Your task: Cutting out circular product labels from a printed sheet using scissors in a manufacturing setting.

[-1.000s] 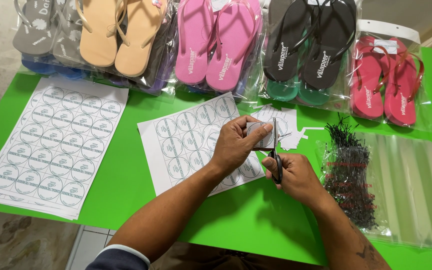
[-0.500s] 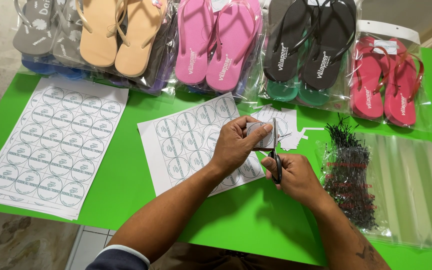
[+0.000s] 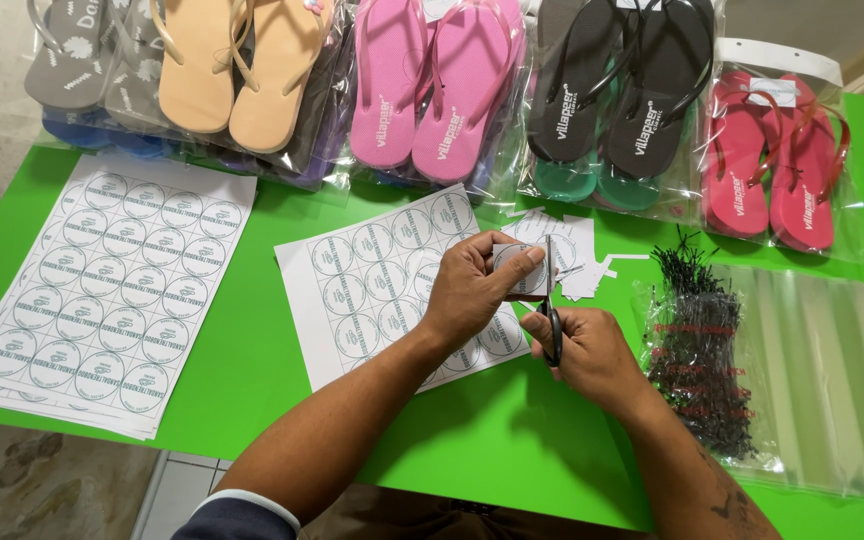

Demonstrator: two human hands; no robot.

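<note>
The left hand [image 3: 472, 290] pinched a small paper label [image 3: 518, 268] between thumb and fingers, closed on it and holding it up over the partly cut sheet [image 3: 372, 285]. The right hand [image 3: 592, 355] was wrapped around the black handles of the scissors [image 3: 550, 300], fingers through the loops, with the blades pointing up beside the label's right edge; how far the blades were parted could not be told.

The sheet of round printed labels lay on the green table [image 3: 252, 340], and a fuller stack of sheets [image 3: 102, 290] sat well to its left. White offcuts [image 3: 582, 265] were scattered just beyond the hands. To the right, a bundle of black ties [image 3: 697, 350] rested on clear bags [image 3: 832, 370]. Bagged pairs of flip-flops [image 3: 432, 90] lined the far edge.

A clean cut here seemed to call for turning the label with the left hand while the blades stayed steady, keeping fingertips clear of the cutting line and following the printed ring closely.
</note>
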